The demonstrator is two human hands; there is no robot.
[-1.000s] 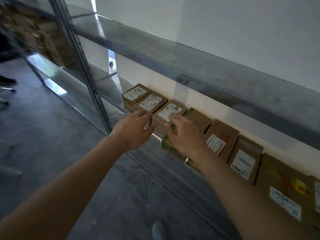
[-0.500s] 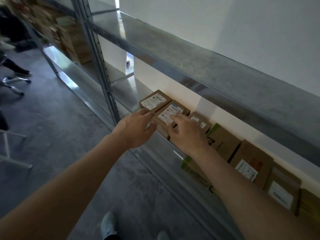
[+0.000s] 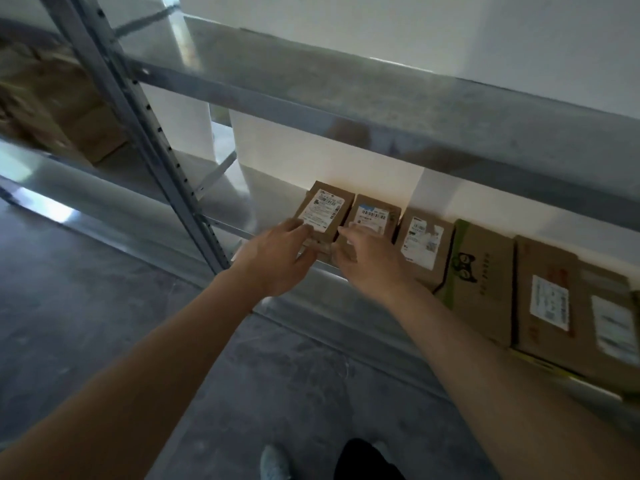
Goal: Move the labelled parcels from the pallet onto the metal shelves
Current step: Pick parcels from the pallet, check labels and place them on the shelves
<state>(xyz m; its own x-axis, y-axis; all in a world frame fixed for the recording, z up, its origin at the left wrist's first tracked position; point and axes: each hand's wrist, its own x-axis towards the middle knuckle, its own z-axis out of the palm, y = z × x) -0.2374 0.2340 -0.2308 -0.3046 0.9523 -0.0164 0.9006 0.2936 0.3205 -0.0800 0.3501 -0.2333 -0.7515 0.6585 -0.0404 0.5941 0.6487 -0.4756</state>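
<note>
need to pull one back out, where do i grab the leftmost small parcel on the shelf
Take the leftmost small parcel by its near end, coming from the open front and left: its right side sits against the next parcel, its far end nears the wall. The left hand is already there.

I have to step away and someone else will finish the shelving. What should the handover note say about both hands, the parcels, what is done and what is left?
Left hand: fingers on the near end of the leftmost parcel; grip unclear.
Right hand: resting over the second parcel, fingers loosely curved.
Parcels: a row of labelled cardboard parcels lies flat on the lower metal shelf, including a green-edged box further right.
Done: those parcels are shelved.
Left: square up the two leftmost; the pallet is out of view, so the remaining count is unknown.
</note>
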